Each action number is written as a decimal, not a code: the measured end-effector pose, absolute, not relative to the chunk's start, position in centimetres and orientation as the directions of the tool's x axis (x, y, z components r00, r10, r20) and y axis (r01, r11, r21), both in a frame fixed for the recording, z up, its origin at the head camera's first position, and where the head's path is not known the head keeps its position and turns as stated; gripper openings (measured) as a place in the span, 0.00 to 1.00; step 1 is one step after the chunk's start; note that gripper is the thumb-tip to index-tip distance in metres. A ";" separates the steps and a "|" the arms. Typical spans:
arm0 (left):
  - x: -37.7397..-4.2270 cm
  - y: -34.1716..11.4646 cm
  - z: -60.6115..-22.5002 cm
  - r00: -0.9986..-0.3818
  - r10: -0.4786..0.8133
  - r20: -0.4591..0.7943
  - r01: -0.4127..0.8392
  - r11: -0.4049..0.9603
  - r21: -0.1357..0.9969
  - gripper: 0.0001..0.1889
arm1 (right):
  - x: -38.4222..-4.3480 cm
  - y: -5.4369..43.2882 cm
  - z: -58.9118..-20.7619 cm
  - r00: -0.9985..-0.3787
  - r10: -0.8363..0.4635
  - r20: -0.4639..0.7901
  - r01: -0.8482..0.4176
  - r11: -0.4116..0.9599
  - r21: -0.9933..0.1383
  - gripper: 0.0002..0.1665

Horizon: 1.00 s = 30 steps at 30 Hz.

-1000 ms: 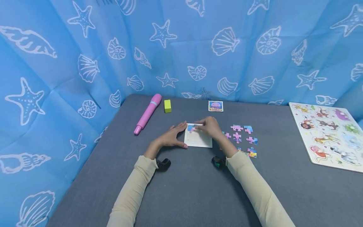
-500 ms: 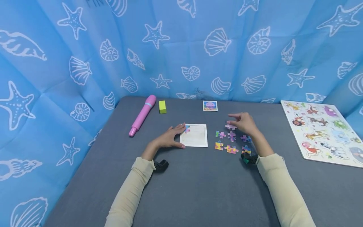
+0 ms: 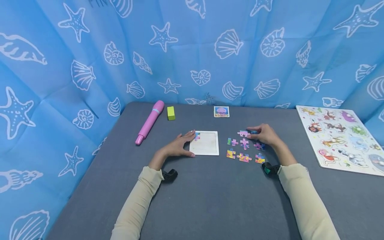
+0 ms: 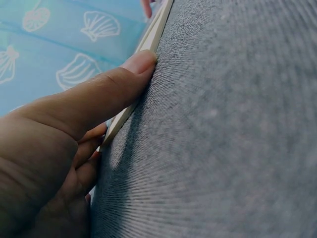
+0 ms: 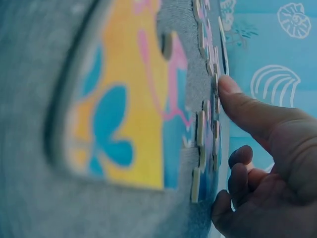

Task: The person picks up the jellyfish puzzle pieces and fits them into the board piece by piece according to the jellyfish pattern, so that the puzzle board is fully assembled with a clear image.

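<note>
My left hand point(image 3: 179, 145) rests at the left side of a shallow white puzzle tray point(image 3: 204, 153), fingertips at its upper left corner and thumb at its lower left. In the left wrist view the thumb point(image 4: 109, 91) lies along the tray's pale edge point(image 4: 121, 121). One jigsaw piece point(image 3: 197, 136) sits in the tray's upper left corner. My right hand point(image 3: 265, 134) pinches a blue jigsaw piece point(image 3: 254, 132) at the upper right of the loose pieces, thumb and forefinger on either side of it. A pink piece point(image 3: 244, 133) lies just left of those fingertips.
Several loose jigsaw pieces point(image 3: 244, 157) lie right of the tray. A small jellyfish picture card point(image 3: 221, 112) is behind it. Farther left are a yellow-green block point(image 3: 171, 113) and a pink microphone-shaped toy point(image 3: 149, 123). An animal puzzle board point(image 3: 342, 141) lies far right, before a blue curtain point(image 3: 192, 50).
My right hand has left the tray, where a piece stays in the corner, and moved right to the upper right loose piece. The left hand keeps its place at the tray.
</note>
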<state>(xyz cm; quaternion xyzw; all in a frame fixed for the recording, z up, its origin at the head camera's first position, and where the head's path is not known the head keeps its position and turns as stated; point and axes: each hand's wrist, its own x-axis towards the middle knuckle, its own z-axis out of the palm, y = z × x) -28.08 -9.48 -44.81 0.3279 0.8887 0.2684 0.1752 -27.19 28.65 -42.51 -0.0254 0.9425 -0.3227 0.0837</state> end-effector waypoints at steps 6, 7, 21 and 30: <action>-28.1 -9.6 -44.8 -0.721 0.679 -0.138 0.489 0.640 0.593 0.51 | -27.4 28.4 -42.7 -0.981 -0.102 -0.166 0.024 0.784 -0.620 0.24; -28.1 -9.7 -44.8 -0.721 0.678 -0.140 0.487 0.640 0.594 0.51 | -27.4 28.3 -42.6 -0.981 -0.099 -0.167 0.027 0.783 -0.621 0.24; -28.2 -10.0 -44.9 -0.724 0.677 -0.134 0.489 0.639 0.594 0.51 | -27.5 25.4 -41.6 -0.993 -0.113 -0.020 -0.073 0.756 -0.651 0.20; -28.1 -9.7 -44.7 -0.721 0.681 -0.130 0.495 0.637 0.591 0.51 | -28.3 18.0 -41.8 -0.986 -0.165 0.018 -0.135 0.736 -0.663 0.19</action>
